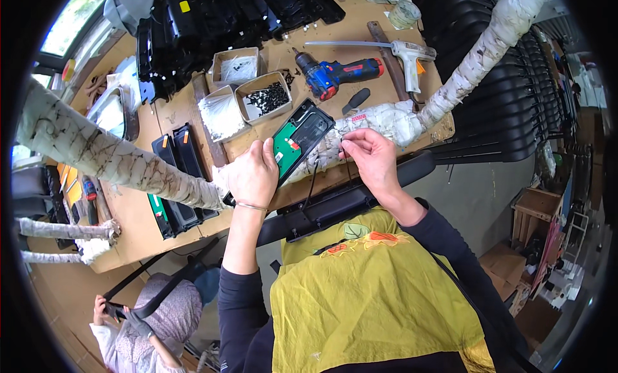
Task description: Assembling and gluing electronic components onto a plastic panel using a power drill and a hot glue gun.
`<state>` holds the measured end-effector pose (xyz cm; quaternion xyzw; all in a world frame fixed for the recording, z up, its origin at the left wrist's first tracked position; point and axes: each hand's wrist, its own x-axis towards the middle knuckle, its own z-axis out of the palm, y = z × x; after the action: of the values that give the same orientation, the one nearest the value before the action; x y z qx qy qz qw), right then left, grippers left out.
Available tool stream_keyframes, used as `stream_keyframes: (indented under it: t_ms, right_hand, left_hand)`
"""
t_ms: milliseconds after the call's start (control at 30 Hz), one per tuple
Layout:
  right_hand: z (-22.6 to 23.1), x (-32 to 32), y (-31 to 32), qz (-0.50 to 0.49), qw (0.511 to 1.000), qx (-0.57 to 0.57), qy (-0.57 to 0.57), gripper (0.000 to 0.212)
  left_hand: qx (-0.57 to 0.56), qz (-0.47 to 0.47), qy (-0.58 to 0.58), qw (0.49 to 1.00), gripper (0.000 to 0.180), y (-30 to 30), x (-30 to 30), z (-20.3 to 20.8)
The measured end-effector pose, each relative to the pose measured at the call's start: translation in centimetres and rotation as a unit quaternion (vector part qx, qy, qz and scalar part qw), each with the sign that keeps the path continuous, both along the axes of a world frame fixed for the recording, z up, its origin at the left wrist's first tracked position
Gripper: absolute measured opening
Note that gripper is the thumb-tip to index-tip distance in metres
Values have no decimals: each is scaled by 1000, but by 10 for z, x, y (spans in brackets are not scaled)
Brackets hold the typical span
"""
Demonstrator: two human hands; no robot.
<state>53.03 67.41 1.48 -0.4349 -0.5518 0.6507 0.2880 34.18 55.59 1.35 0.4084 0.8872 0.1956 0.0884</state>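
Note:
My left hand (254,175) grips the near end of a black plastic housing with a green circuit board (288,151) in it; a small white-and-red connector sits on the board. The housing slants up to the right over the table edge. Beside its far end, my right hand (371,155) pinches the end of a thin black cable (348,171) between thumb and fingertips. That cable runs down to a long black bar (347,199) lying across in front of me, against the table edge. A second black cable (311,186) rises from the bar toward the housing; its upper end is hard to make out.
Wrapped white supports (122,170) flank the work area. Beyond lie boxes of black screws (265,99) and white ties (222,114), a cordless drill (338,75) and a glue gun (412,61). Black housings (212,25) pile at the back. Another person (161,321) works at lower left.

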Motion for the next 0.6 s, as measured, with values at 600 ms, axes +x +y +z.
stream_keyframes:
  t_ms: [600]
  right_hand:
    - [-11,12,-22,91,995,41,-11,42]
  left_hand:
    - [-30,32,24,999,34,-11,21,5]
